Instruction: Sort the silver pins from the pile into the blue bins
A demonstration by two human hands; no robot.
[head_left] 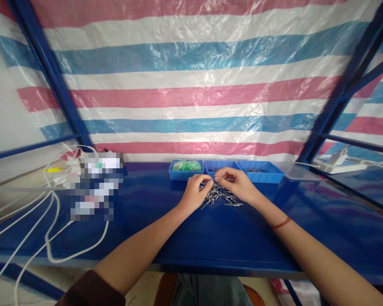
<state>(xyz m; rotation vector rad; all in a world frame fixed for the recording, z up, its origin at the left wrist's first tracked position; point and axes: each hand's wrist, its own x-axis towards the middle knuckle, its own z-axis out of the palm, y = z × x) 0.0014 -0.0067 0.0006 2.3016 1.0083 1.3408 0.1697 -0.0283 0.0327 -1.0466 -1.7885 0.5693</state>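
Near edge of your glossy dark-blue tabletop (210, 242) runs crosswise under both forearms, just beyond your blue trousers (209, 291). Thin red-brown wristband (282, 222) on your right forearm. White cable (52, 260) loops left of your left forearm; watch it if that elbow swings out.

Key relation: loose pile of thin silver metal pins (221, 194) lies between your hands, mostly below and to the near side of your fingertips. No common long axis. One pin at the near right lies crosswise, nearer your right hand (236, 182); another at the near left slants toward your left forearm, nearer your left hand (195, 193).

Both hands curled into pinches, fingertips almost meeting. Can't tell if either grips a pin.

Just past your hands: three blue plastic trays (268, 177) in a row. Left one has green packets (191, 165), other two show pins. Their walls limit forward reach; tabletop runs wide on both sides.

Farther: red-white-blue striped plastic sheet (191, 100).
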